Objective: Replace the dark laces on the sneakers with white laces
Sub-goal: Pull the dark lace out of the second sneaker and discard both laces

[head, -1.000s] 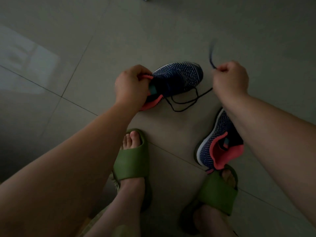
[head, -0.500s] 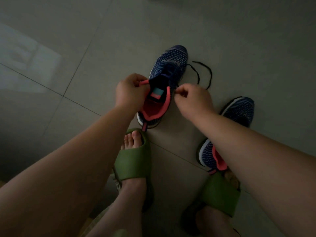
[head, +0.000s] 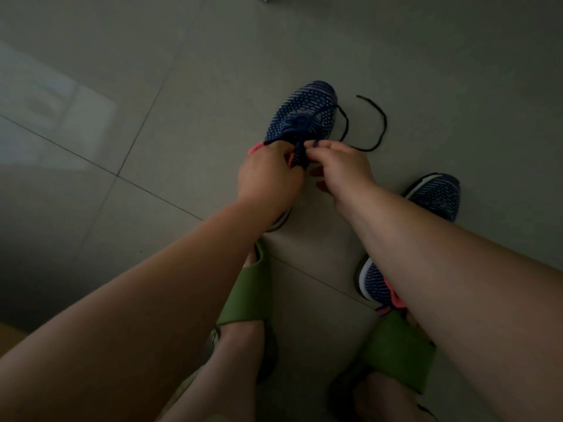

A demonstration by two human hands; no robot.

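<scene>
Dim, murky indoor light; a pale window reflection glares off the tiled floor at left. Corners darken, edges bow, detail perhaps softened by noise.

We reach both bare forearms forward and down, wrists nearly meeting. Our left hand curls its fingers around the collar of the sneaker. Our right hand, just beside it, bends at the wrist, thumb and forefinger pinching the dark lace at the tongue.
</scene>
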